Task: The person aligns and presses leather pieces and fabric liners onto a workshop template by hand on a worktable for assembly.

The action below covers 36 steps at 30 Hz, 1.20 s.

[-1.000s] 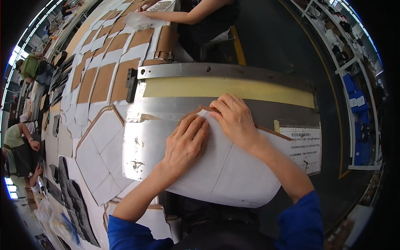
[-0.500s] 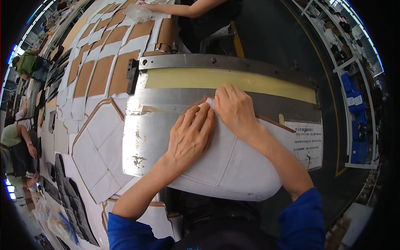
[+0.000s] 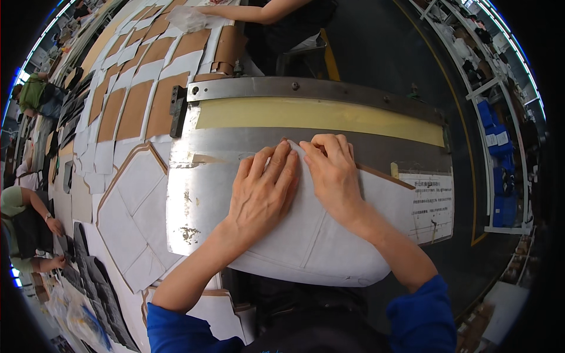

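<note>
Left hand (image 3: 262, 191) flat, palm down, on a pale fabric piece (image 3: 318, 241), fingers straight and close together, pressing rather than gripping. Right hand (image 3: 332, 173) just beside it at 3 o'clock, fingers curled, tips pinching the top edge of the same piece. Fingertips of both hands nearly touching at the 12 o'clock corner of the fabric. Fabric piece spread over a metal plate (image 3: 194, 200), stitched seams across it, rounded lower edge hanging toward 6 o'clock. Beyond the hands, at 12 o'clock, a yellowish strip (image 3: 318, 115) under a grey metal bar (image 3: 306, 89). At 3 o'clock of the fabric, a printed paper sheet (image 3: 432, 203) stuck on the plate. At 9 o'clock, a long table (image 3: 126, 153) covered with white and brown cut panels. At 12 o'clock far off, another person's arm (image 3: 259, 10) reaching across the table. At 9 o'clock near the rim, further people seated.
</note>
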Motion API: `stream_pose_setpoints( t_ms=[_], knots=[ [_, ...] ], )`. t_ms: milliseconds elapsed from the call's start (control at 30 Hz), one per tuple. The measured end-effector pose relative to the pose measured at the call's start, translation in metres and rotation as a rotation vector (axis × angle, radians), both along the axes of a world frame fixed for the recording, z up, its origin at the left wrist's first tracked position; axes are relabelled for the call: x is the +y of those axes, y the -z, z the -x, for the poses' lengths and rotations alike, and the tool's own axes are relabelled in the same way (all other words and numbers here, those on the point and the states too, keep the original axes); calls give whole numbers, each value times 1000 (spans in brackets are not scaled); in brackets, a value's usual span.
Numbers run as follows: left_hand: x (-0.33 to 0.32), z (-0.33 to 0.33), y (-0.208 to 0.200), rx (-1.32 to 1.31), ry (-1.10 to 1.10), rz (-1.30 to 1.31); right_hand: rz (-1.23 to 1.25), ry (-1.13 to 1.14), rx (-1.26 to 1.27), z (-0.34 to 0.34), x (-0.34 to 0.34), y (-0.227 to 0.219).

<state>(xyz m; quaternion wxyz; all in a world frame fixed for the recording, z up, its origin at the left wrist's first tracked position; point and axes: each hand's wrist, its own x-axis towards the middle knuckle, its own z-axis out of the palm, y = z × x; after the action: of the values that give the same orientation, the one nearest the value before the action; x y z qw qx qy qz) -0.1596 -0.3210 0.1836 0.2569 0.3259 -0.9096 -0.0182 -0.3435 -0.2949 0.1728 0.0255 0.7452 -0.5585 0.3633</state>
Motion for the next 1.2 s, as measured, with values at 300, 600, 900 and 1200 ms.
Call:
stream_pose_setpoints(
  t_ms=[300, 600, 900, 1200],
  knots=[
    [-4, -1, -3, -7, 15, -38, -5, -58, 93, -2, -1, 4],
    [-5, -2, -3, 38, 15, -60, -5, -87, 182, -3, -4, -1],
    [-2, -2, -6, 82, -22, -137, -22, -104, 260, -5, -9, -7],
    [-2, -3, -2, -64, -23, -116, -101, -117, 40, 6, -7, -5]
  ],
)
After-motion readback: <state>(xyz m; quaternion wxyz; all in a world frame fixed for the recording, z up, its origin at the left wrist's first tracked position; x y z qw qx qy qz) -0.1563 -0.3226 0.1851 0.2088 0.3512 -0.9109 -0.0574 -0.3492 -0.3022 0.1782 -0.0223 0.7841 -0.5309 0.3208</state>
